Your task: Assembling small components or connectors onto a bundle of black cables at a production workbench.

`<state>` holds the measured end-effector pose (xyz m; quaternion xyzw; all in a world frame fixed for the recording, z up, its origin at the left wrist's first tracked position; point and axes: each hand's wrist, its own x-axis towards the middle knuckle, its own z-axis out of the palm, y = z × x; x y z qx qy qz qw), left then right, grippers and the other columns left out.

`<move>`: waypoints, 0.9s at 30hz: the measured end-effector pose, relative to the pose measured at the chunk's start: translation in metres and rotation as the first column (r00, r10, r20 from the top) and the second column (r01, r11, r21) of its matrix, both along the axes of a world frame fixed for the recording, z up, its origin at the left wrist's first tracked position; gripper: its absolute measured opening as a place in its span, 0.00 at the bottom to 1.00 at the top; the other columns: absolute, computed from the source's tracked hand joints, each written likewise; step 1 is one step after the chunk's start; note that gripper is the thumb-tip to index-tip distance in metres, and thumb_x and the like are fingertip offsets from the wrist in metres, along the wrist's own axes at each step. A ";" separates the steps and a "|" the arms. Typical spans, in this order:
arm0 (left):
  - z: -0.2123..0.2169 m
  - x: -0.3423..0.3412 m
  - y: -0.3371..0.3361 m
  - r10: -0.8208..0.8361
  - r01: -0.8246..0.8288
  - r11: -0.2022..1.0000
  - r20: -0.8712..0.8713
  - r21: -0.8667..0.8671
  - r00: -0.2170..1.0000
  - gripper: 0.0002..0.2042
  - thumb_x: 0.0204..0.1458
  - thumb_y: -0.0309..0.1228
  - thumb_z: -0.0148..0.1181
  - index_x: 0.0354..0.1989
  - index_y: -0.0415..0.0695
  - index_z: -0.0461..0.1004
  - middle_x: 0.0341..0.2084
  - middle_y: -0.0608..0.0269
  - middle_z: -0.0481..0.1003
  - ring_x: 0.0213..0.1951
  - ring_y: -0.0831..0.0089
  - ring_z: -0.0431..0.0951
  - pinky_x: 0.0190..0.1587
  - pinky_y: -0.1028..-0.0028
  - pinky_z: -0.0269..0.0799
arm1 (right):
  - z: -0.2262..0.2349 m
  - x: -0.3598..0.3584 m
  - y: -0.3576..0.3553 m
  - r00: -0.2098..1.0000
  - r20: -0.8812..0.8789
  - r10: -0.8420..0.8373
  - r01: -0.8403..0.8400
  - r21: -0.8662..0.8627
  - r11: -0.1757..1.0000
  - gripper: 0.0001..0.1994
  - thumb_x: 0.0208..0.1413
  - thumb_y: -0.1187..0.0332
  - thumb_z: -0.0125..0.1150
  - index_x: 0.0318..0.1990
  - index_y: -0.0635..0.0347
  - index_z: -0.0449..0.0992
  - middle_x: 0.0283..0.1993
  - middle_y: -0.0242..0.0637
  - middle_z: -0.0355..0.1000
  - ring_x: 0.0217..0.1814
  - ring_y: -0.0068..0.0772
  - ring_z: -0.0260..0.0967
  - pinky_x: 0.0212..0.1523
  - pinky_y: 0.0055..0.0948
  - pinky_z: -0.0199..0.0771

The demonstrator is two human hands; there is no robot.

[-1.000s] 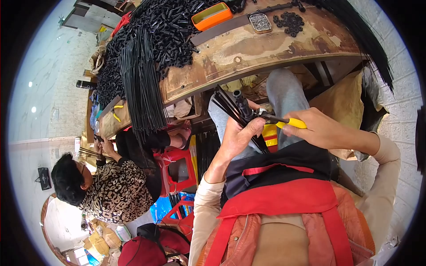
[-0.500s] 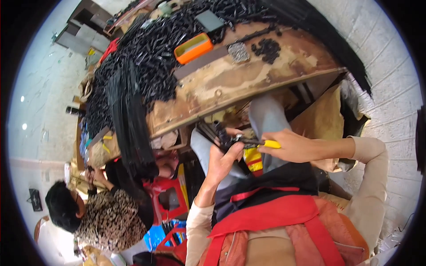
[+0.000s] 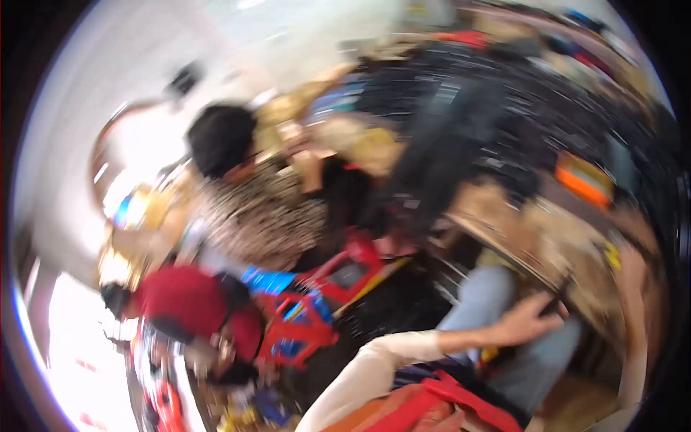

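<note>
Low right of view, over the lap: left hand (image 3: pixel 529 320) extended from a cream sleeve, fingers (image 3: pixel 545 302) loosely curled, neither flat nor fisted. Dark piece (image 3: pixel 558 301) at the fingertips, just under the tabletop (image 3: pixel 518 237) edge; touching or merely beside, cannot tell through heavy motion blur. Grip therefore unconfirmed.

Far right, near the rim: right hand (image 3: pixel 635 263) raised beside the tabletop edge, smeared; finger opening unreadable, contents unreadable. Small yellow spot (image 3: pixel 612 255) just beside it, kind not identifiable.

On the tabletop: large heap of black strips (image 3: pixel 518 115) across the far part, orange box (image 3: pixel 583 180) near the heap's right side. Brown mottled surface bare toward the near edge.

Stage of the work, as a judgement only: one dark piece at hand, bulk of the heap untouched, no separate finished pile visible. Most of it apparently left.

Surroundings, left and centre: person in spotted top (image 3: pixel 266 216), person in red cap (image 3: pixel 187 299), red stool (image 3: pixel 345 273) between them and the lap.
</note>
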<state>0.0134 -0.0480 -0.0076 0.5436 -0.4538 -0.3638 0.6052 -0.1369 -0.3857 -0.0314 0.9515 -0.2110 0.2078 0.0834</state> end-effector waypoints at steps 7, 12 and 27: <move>-0.031 -0.007 0.003 -0.023 0.008 0.996 -0.165 -0.090 0.986 0.10 0.55 0.31 0.60 0.42 0.42 0.69 0.28 0.68 0.70 0.26 0.81 0.68 0.28 0.77 0.66 | -0.039 0.007 -0.033 0.991 -0.022 -0.129 0.131 0.189 0.973 0.15 0.54 0.79 0.48 0.49 0.67 0.73 0.46 0.55 0.73 0.50 0.57 0.70 0.49 0.45 0.69; -0.003 -0.005 0.025 -0.095 0.066 0.992 -0.276 -0.112 0.956 0.09 0.56 0.31 0.59 0.41 0.43 0.68 0.25 0.71 0.67 0.21 0.85 0.65 0.21 0.80 0.62 | -0.023 0.009 -0.047 0.950 -0.118 -0.289 0.313 0.350 0.883 0.18 0.59 0.73 0.52 0.57 0.66 0.69 0.52 0.56 0.71 0.54 0.56 0.68 0.52 0.42 0.68; 0.001 -0.017 0.051 -0.176 0.123 0.976 -0.313 -0.182 0.933 0.10 0.56 0.32 0.60 0.41 0.44 0.67 0.26 0.69 0.69 0.20 0.85 0.66 0.20 0.80 0.62 | -0.108 -0.016 -0.166 0.986 0.090 -0.137 0.118 0.196 0.974 0.21 0.62 0.67 0.55 0.60 0.70 0.66 0.57 0.53 0.69 0.58 0.49 0.68 0.56 0.36 0.67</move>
